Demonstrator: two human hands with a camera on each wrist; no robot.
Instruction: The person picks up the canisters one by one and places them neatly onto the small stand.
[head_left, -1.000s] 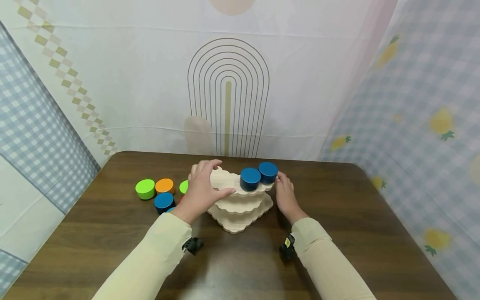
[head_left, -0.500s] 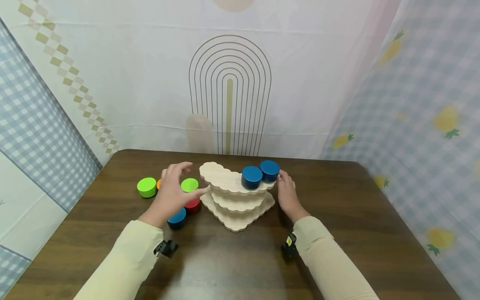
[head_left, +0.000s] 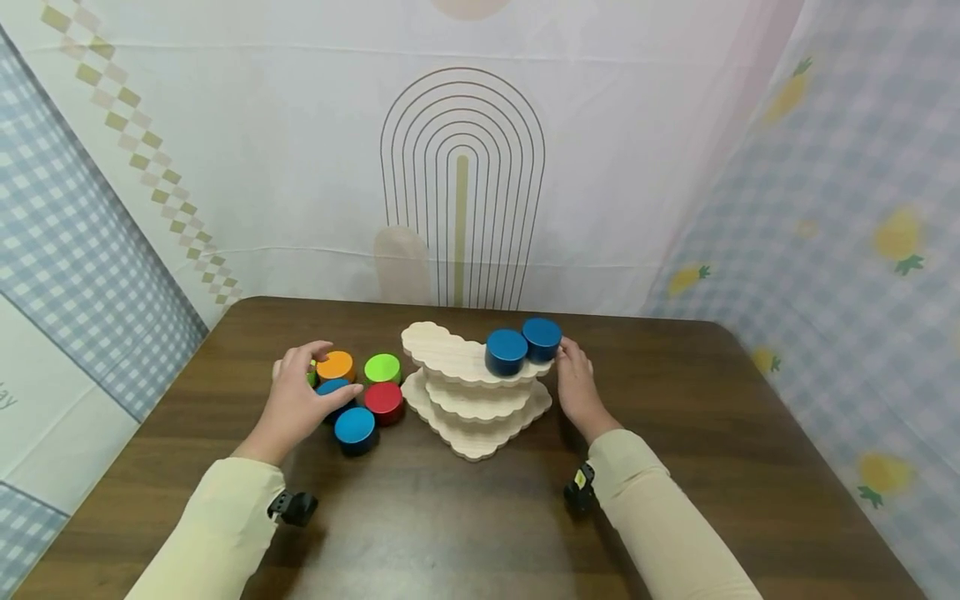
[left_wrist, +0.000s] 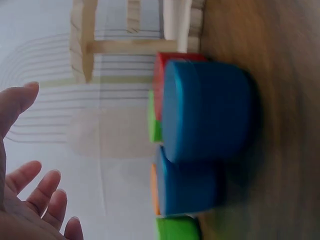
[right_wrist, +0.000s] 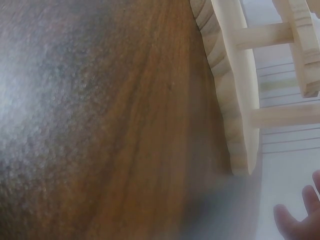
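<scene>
A pale wooden stand with scalloped tiers (head_left: pixel 472 404) stands mid-table, and two blue cylinders (head_left: pixel 506 351) sit on the right part of its top tier. My left hand (head_left: pixel 294 402) is over the left group of cylinders, thumb and fingers spread apart with nothing between them. Nearest it are a dark blue cylinder (head_left: pixel 333 392), an orange one (head_left: pixel 335 367) and a green one mostly hidden behind the fingers. My right hand (head_left: pixel 576 387) is beside the stand's right end, fingertips close to the top tier; whether they touch it is unclear.
Beside the left group are a red cylinder (head_left: pixel 384 402), a lighter blue cylinder (head_left: pixel 356 429) and a green cylinder (head_left: pixel 383 368), all on the brown wooden table (head_left: pixel 465 533). A patterned cloth (head_left: pixel 315 167) hangs behind the table.
My left hand has moved left from the stand to the loose cylinders, its fingers staying spread. My right hand stays at the stand's right end.
</scene>
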